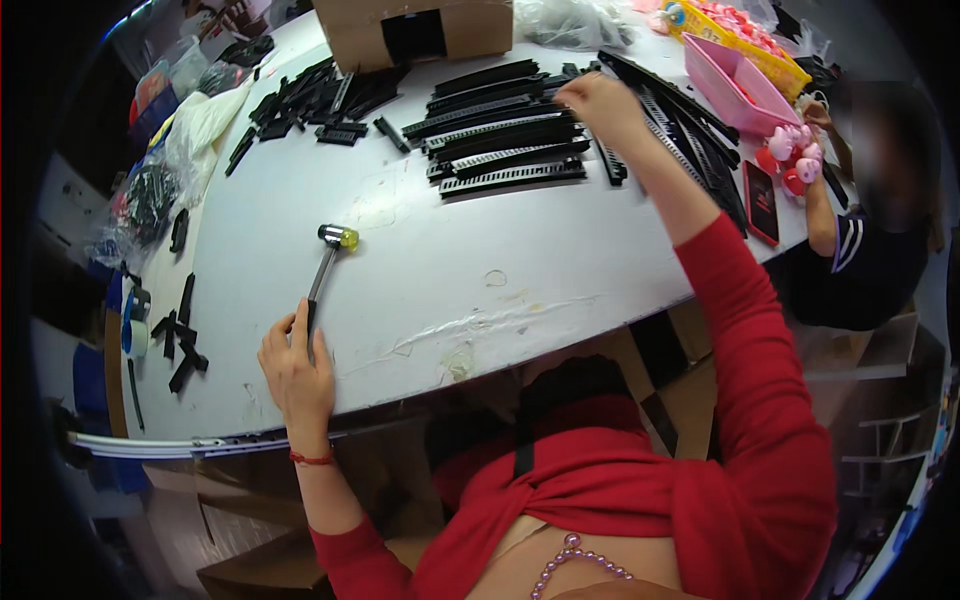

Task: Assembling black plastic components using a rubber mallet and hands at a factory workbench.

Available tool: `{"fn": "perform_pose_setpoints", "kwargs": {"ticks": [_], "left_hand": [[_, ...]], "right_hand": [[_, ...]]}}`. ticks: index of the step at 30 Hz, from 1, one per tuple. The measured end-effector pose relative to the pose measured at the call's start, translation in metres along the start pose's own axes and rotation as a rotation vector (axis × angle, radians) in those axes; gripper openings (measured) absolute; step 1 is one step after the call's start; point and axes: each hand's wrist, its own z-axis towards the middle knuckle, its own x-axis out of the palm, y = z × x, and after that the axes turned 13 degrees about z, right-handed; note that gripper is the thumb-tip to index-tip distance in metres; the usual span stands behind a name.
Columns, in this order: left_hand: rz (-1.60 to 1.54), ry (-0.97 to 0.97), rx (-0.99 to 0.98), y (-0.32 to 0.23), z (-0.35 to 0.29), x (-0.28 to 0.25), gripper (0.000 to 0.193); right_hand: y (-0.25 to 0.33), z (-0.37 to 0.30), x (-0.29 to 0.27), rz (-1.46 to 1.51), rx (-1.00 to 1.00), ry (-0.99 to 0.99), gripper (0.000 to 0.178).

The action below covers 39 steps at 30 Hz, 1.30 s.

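Note:
My left hand [300, 375] is closed round the black handle of a small mallet [322, 275], which has a metal shaft and a head with one black and one yellow face. The mallet head points away from me on the table. At the far right of the table, my right hand [603, 108] is bent with its fingertips together over the right ends of a row of black slotted strips [510, 178]. Whatever its fingers pinch, if anything, is too small to make out. More long black strips [690, 140] lie fanned out beside my right wrist.
Short black pieces [300, 100] are heaped at the far left, below a cardboard box [420, 30]. A few more black parts [180, 345] lie near the left edge. On the right are a phone [761, 203], a pink basket [740, 85] and another person's hand [815, 115] by pink-and-red items.

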Motion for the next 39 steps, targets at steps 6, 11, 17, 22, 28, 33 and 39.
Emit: {"fn": "perform_pose_setpoints", "kwargs": {"ticks": [6,11,17,22,28,33,39], "left_hand": [[-0.029,0.007,-0.006,0.001,-0.001,-0.001,0.043],[-0.015,0.007,-0.014,0.002,-0.003,-0.001,0.042],[0.142,-0.109,0.136,-0.017,0.023,-0.019,0.038],[-0.471,0.099,0.088,-0.066,0.120,0.003,0.033],[-0.098,-0.210,0.391,-0.084,0.232,0.101,0.039],[0.020,-0.046,0.608,-0.061,0.271,0.126,0.025],[-0.438,0.063,0.503,-0.085,0.187,0.011,0.033]], "right_hand": [[0.061,-0.063,0.059,0.021,-0.106,0.309,0.018],[0.064,-0.072,0.057,-0.005,-0.183,0.347,0.024],[0.109,-0.145,0.017,0.097,-0.303,0.390,0.014],[0.114,-0.189,0.011,0.086,-0.625,0.231,0.048],[0.119,-0.204,0.013,0.062,-0.405,0.264,0.046],[0.115,-0.205,0.017,0.233,-0.442,0.312,0.026],[0.102,-0.206,0.021,0.372,-0.533,0.259,0.019]]}}
